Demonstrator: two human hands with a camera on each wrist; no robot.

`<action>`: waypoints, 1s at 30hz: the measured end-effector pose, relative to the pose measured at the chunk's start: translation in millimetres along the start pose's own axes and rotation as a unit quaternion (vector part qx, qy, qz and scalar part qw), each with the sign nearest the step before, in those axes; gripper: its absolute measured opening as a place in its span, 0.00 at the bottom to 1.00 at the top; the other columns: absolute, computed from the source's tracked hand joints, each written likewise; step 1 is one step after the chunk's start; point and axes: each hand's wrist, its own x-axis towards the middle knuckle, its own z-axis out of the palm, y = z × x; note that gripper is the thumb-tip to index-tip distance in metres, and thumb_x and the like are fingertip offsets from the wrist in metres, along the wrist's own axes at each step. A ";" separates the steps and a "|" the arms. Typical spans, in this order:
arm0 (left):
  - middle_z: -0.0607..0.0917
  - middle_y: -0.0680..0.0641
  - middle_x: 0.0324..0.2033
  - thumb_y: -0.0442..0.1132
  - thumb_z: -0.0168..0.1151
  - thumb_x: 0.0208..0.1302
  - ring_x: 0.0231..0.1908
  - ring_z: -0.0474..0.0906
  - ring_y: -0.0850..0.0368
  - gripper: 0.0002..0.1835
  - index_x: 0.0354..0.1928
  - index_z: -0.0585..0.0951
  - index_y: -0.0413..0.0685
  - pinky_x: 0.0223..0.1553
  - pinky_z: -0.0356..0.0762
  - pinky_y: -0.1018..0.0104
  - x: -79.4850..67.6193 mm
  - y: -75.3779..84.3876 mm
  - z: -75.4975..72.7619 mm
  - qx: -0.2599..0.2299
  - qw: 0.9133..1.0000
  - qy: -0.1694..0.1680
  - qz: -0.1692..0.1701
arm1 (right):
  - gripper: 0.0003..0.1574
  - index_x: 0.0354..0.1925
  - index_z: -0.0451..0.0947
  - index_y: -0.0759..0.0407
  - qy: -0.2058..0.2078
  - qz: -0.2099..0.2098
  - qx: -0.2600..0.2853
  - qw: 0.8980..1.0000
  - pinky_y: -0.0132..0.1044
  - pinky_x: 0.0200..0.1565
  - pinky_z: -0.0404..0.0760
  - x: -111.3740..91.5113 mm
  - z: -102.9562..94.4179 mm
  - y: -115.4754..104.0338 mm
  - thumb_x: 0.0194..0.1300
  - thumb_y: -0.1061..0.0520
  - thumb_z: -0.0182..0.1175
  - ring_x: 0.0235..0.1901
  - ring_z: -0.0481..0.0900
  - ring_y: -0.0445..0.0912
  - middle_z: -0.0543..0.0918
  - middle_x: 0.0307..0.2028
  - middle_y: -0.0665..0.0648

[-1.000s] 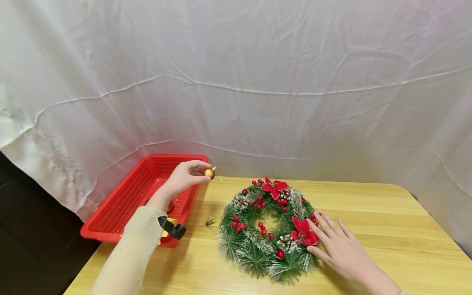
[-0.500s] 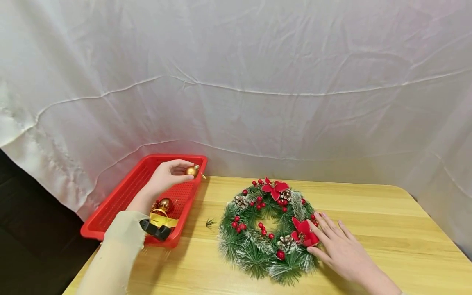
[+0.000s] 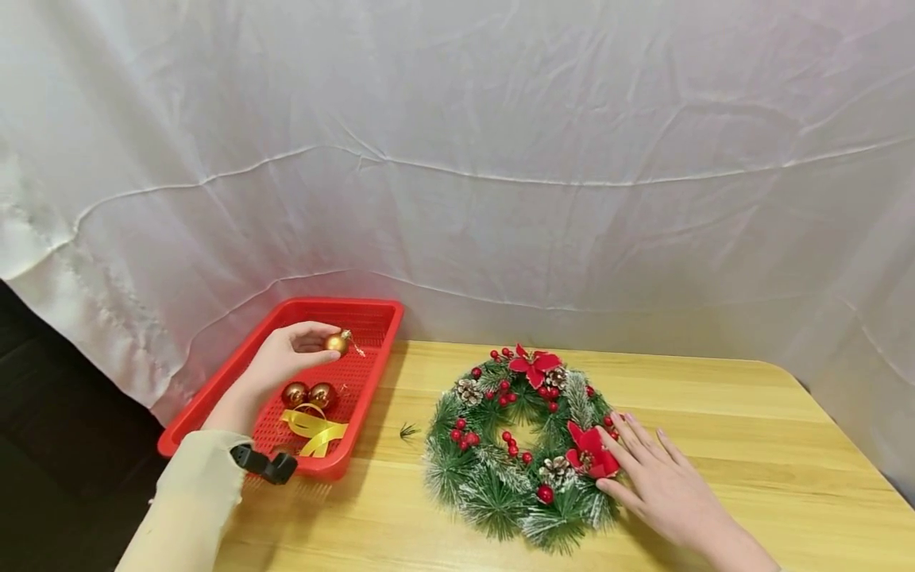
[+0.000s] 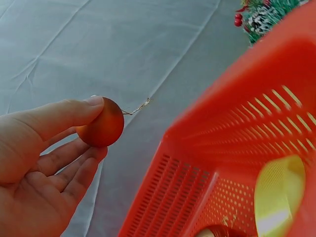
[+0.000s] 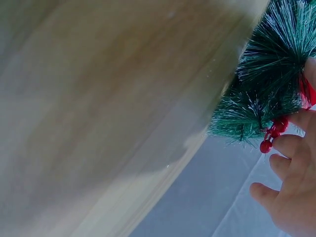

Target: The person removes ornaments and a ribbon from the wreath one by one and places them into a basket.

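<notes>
Above the red plastic basket (image 3: 391,326), my left hand (image 3: 280,357) pinches a small matte gold bauble (image 3: 337,343) between thumb and fingers. In the left wrist view a thin gold string (image 4: 142,105) trails from the bauble's cap. My right hand (image 3: 661,481) lies with spread fingers on the right edge of a green Christmas wreath (image 3: 493,500), right beside a red fabric poinsettia (image 3: 592,451). Pine cones, red berries and frosted needles cover the wreath. The right wrist view shows the fingertips close to a cluster of red berries (image 5: 272,134).
Inside the basket lie two shiny brown baubles (image 3: 322,395) and a yellow ribbon (image 3: 314,430). A loose green sprig (image 3: 407,431) sits on the wooden table (image 3: 743,445) between basket and wreath. A pale cloth (image 3: 500,159) hangs behind the table.
My left hand has carried the gold bauble leftward, from the basket's right rim to over its inside, uncovering the brown baubles and ribbon. The right hand stays on the wreath.
</notes>
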 end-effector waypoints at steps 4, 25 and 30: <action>0.81 0.37 0.48 0.39 0.68 0.59 0.45 0.80 0.57 0.25 0.57 0.77 0.37 0.44 0.78 0.70 -9.4 -6.9 -2.4 0.008 1.000 -0.001 -0.012 | 0.43 0.70 0.61 0.57 -0.002 0.001 -0.001 1.000 0.41 0.68 0.25 -0.7 0.1 0.0 0.68 0.33 0.48 0.73 0.38 0.50 0.55 0.71 0.62; 0.81 0.35 0.47 0.38 0.69 0.58 0.44 0.80 0.51 0.22 0.54 0.78 0.38 0.43 0.78 0.72 -45.4 -35.4 1.4 0.034 0.999 0.007 -0.040 | 0.42 0.70 0.60 0.58 0.004 -0.005 0.004 1.000 0.43 0.68 0.27 0.4 0.6 0.1 0.69 0.35 0.48 0.72 0.38 0.50 0.55 0.71 0.62; 0.80 0.33 0.48 0.37 0.69 0.58 0.43 0.81 0.55 0.21 0.54 0.78 0.38 0.42 0.79 0.71 -48.3 -37.7 3.3 0.023 0.999 0.009 -0.041 | 0.43 0.70 0.60 0.57 0.006 -0.003 0.002 1.000 0.43 0.68 0.27 0.1 -0.6 -1.1 0.69 0.34 0.49 0.72 0.40 0.50 0.55 0.71 0.62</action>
